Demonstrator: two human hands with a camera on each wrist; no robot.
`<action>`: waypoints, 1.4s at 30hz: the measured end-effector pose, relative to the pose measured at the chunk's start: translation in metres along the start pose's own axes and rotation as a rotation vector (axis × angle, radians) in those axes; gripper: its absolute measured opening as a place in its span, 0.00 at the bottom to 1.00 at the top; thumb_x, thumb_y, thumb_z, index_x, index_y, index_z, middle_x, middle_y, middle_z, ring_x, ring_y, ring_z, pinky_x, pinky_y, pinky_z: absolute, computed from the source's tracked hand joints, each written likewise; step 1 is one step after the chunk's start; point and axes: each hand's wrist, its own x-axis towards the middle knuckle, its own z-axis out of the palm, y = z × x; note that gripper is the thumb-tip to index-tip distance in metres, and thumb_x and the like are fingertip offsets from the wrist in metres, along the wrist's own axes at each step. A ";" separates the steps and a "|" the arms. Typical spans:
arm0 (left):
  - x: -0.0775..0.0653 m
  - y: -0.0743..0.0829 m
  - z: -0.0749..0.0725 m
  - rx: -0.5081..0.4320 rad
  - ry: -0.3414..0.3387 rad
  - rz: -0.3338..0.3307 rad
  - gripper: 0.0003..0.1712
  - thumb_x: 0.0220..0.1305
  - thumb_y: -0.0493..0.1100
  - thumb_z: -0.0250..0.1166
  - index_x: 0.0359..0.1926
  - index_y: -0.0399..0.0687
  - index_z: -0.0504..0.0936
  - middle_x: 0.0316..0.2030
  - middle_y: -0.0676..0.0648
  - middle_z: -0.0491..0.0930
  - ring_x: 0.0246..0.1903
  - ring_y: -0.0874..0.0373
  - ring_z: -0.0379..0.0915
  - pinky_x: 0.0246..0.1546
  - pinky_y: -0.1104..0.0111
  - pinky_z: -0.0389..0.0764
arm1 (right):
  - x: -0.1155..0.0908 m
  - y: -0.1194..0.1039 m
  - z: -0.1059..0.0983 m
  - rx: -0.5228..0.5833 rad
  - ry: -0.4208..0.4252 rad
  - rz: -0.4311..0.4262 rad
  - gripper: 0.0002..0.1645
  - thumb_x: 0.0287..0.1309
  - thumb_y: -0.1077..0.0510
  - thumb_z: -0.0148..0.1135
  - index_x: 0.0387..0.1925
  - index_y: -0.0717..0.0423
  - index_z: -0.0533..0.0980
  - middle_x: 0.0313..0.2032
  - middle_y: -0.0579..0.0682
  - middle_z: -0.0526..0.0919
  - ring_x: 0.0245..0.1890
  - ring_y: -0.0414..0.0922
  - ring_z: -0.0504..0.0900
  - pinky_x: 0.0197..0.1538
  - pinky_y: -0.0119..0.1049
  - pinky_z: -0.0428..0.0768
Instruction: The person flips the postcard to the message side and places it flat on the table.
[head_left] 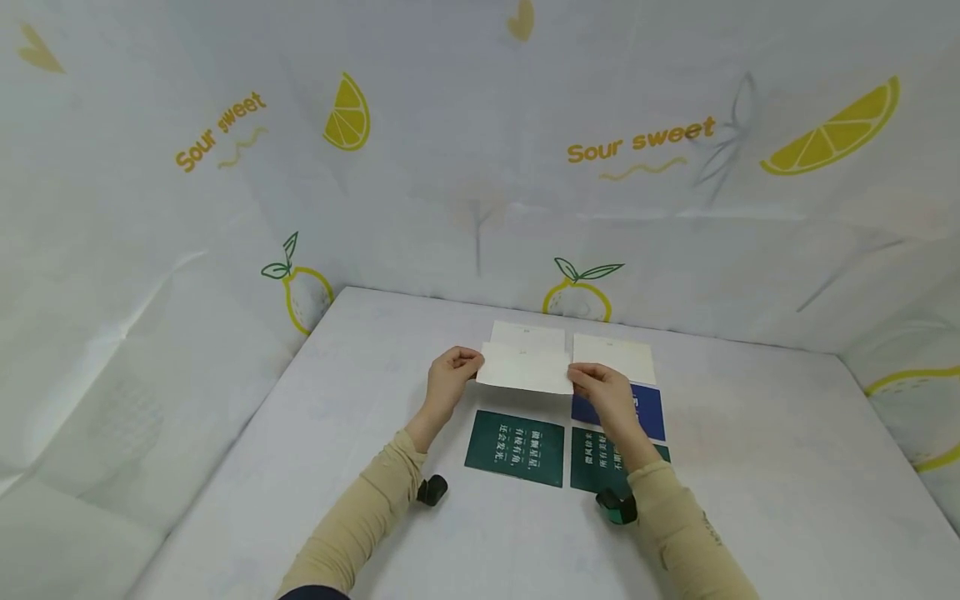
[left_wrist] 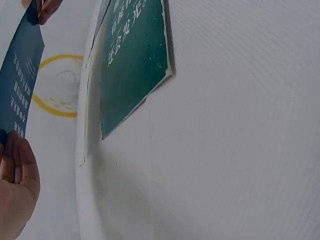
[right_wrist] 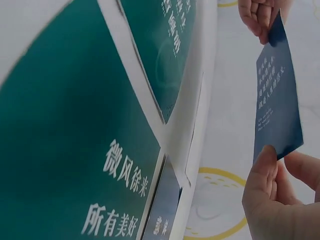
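Observation:
A card [head_left: 525, 368] is held up off the table, its white face toward the head camera. Its other face, in the right wrist view, is dark blue [right_wrist: 280, 100] with white writing. My left hand [head_left: 452, 375] pinches its left end between thumb and fingers, while my right hand [head_left: 606, 396] pinches the right end. Below it lie a green card [head_left: 513, 448] with white characters and, partly behind my right arm, another green card [head_left: 585, 467]. A blue card [head_left: 648, 410] is partly covered by my right hand. Behind are two white-faced cards, one left [head_left: 528, 333] and one right [head_left: 613, 357].
The cards lie on a white-covered table [head_left: 360, 367]. A white sheet with lemon prints [head_left: 450, 208] rises behind it and at both sides. Black wrist straps [head_left: 432, 490] show beside both forearms.

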 end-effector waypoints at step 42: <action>0.015 -0.011 0.016 0.861 -0.299 0.045 0.28 0.54 0.45 0.69 0.53 0.34 0.77 0.51 0.37 0.78 0.54 0.45 0.73 0.56 0.58 0.73 | 0.017 0.004 0.030 -0.838 -0.199 -0.208 0.19 0.48 0.70 0.57 0.45 0.73 0.77 0.32 0.63 0.81 0.25 0.46 0.70 0.27 0.32 0.67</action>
